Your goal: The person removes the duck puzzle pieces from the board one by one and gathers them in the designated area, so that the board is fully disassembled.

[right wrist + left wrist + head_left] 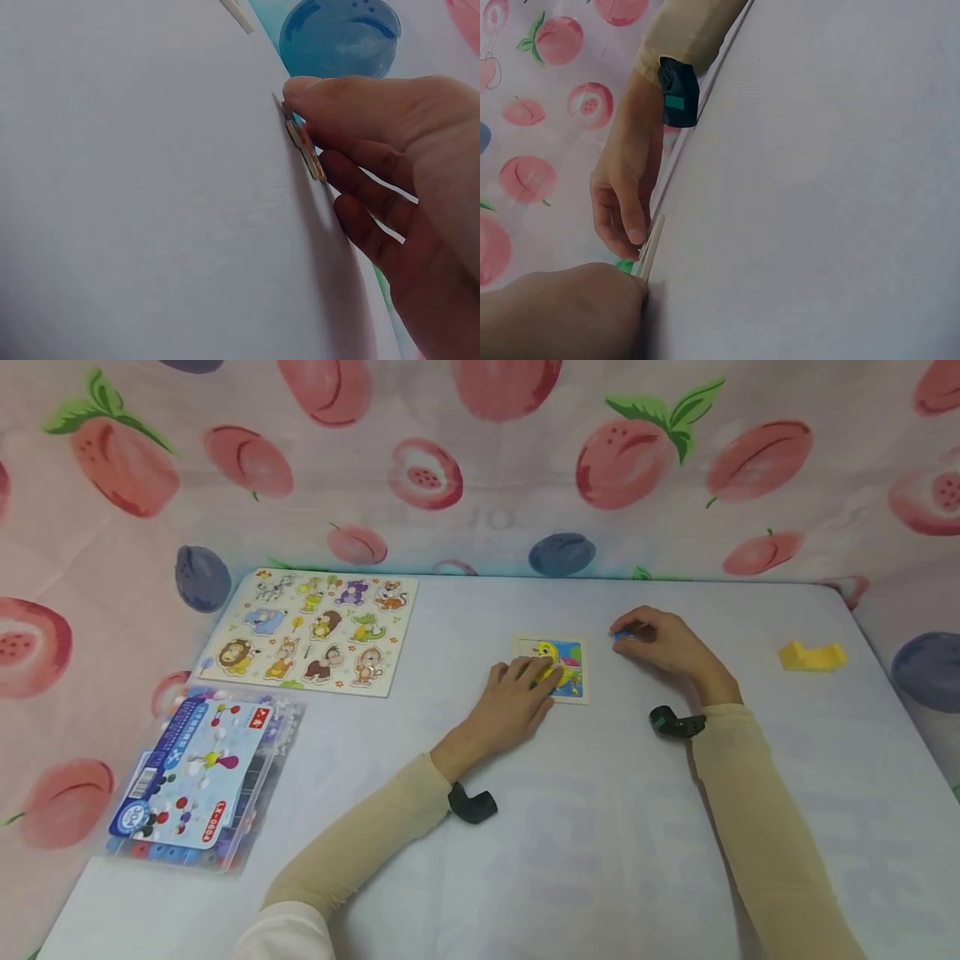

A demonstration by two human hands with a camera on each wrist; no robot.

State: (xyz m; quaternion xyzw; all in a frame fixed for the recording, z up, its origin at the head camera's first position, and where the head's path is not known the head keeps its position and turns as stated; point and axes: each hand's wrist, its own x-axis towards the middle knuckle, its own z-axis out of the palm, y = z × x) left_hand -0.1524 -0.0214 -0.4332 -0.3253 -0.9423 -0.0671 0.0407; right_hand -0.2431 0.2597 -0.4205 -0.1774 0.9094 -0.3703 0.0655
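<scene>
A small square jigsaw puzzle (pixel 574 688) with a yellow figure on a blue and green picture lies flat near the table's middle. My left hand (pixel 512 706) rests on its left part, fingers spread and covering some of the picture. To the right of the puzzle, my right hand (pixel 667 643) pinches a small blue puzzle piece (pixel 621 635) between thumb and fingers. In the right wrist view, the piece (pixel 304 146) shows nearly edge-on, close to the tabletop, and most of its face is hidden. The left wrist view shows the puzzle's pale edge (pixel 655 240) beside my left hand (pixel 570 304).
An animal puzzle board (pixel 300 635) lies at the back left. In front of it is a clear plastic case (pixel 258 793) of molecular model parts with a blue and white card. A yellow block (pixel 813 657) with a curved dip sits at the right. A fruit-print curtain (pixel 510 485) borders the table's back.
</scene>
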